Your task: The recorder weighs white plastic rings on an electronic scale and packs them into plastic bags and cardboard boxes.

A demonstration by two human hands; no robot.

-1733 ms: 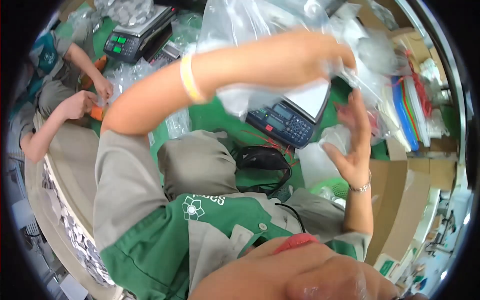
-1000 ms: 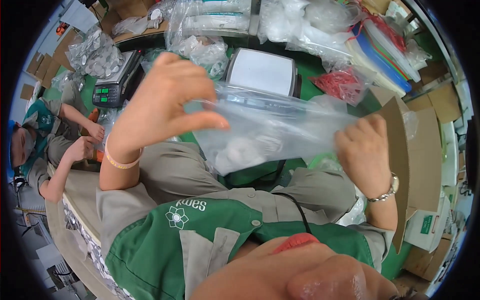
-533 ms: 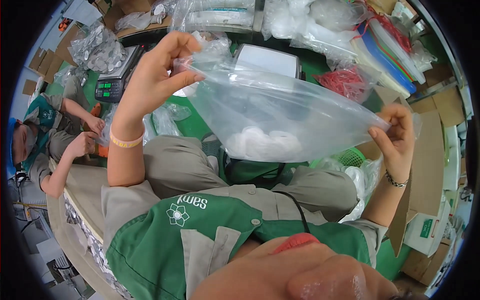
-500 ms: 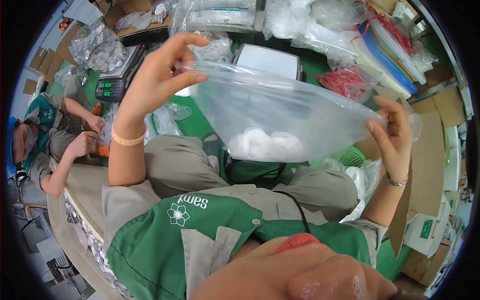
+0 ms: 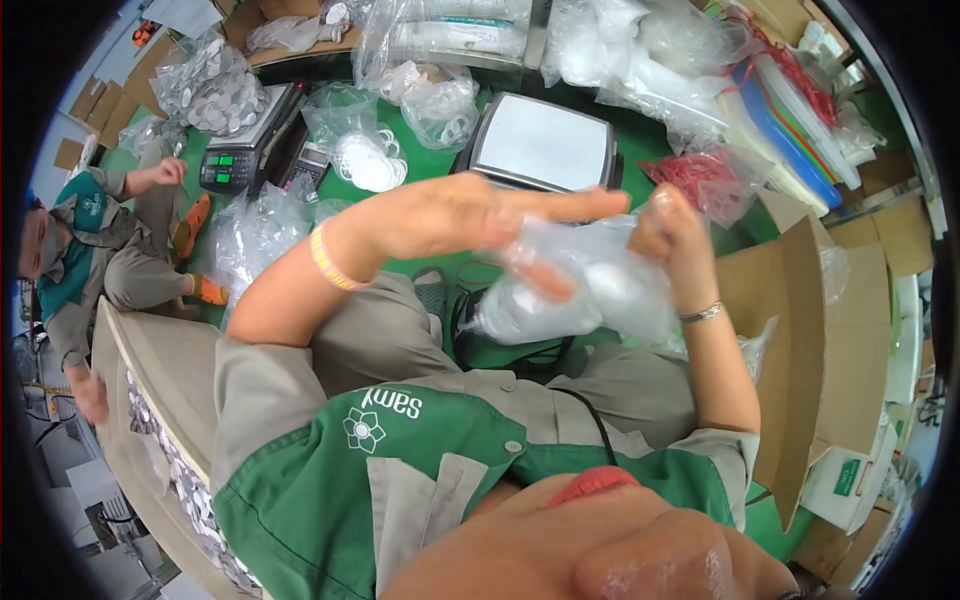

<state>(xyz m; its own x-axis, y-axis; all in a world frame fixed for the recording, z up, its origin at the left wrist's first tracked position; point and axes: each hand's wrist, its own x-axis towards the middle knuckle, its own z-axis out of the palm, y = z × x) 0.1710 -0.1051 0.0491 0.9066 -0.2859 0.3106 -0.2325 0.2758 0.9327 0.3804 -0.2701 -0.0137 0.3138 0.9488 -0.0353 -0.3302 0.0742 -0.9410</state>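
Observation:
A clear plastic bag [image 5: 590,285] with white round pieces in its bottom hangs in front of my lap. My right hand [image 5: 675,235] is closed in a fist on the bag's gathered top edge. My left hand [image 5: 470,225] lies against the other side of the bag's top. Its index finger is stretched toward my right hand, and the thumb is held apart, over the film. Both hands are blurred by motion. Behind them stands a scale with a white plate [image 5: 545,140], and left of it a bag of white rings [image 5: 370,160].
An open cardboard box [image 5: 790,330] stands at my right, near red netting [image 5: 695,185]. On the left are a scale with green digits [image 5: 225,165], a bag of silver discs [image 5: 215,90] and crumpled plastic bags [image 5: 265,235]. A co-worker [image 5: 100,220] sits at the far left.
My hands, wide apart on the bag's stretched mouth before, have come together and lower, bunching its top. The co-worker's hands have moved apart.

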